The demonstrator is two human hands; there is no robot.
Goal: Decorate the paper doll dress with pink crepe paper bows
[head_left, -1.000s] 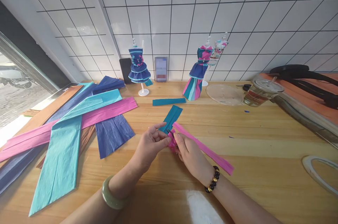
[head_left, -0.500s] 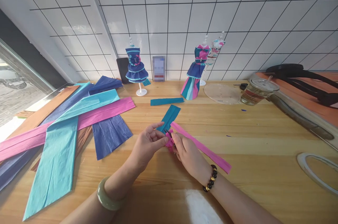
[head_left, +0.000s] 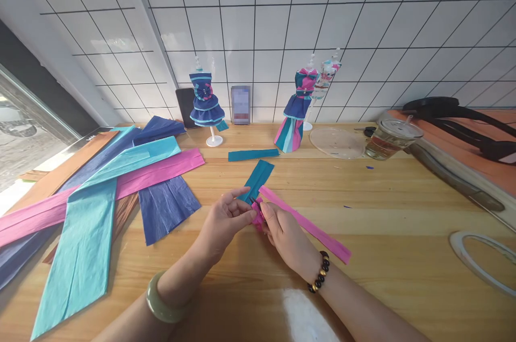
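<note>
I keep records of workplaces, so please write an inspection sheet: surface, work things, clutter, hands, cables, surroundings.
Surface: wooden table, small blue scraps on it.
Work things: pink piece, crumpled, held; pink strip and teal strips nearby.
Clutter: coloured sheets overlapping at left; lidded cup at right.
Hands: left hand pinches the pink piece; right hand grips a dark pointed tool, partly hidden.
Cables: nothing seen.
Surroundings: white tiled wall; three small dress forms before it.

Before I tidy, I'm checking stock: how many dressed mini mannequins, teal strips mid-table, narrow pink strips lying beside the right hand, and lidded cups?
Dressed mini mannequins: 3 (blue mannequin, multicoloured mannequin, floral mannequin)
Teal strips: 2 (farther strip, nearer strip)
Narrow pink strip: 1
Lidded cup: 1
Total: 7
</note>
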